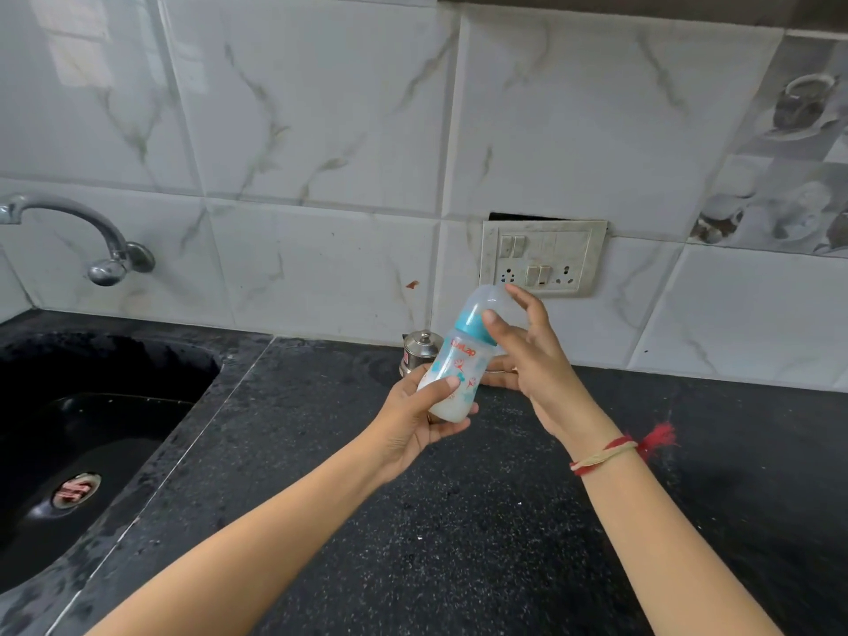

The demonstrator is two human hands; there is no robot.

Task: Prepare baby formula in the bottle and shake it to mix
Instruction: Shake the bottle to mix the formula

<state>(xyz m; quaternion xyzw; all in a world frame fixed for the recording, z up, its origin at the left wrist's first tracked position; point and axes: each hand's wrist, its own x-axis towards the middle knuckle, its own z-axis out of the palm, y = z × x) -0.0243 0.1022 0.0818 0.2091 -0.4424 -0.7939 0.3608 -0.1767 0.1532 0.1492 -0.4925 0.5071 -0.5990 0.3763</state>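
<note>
A clear baby bottle point(461, 367) with a teal collar, a translucent cap and white liquid in its lower part is held tilted above the black counter, top leaning right and away. My left hand point(413, 420) grips its base, thumb across the front. My right hand point(534, 360) is beside the upper part, thumb on the teal collar, index finger touching the cap, other fingers behind the bottle.
A small steel lidded container point(415, 353) stands on the black granite counter point(459, 521) behind the bottle, against the tiled wall. A dark sink point(92, 433) with a metal tap point(87, 236) lies at the left. A switch and socket plate point(543, 257) is on the wall.
</note>
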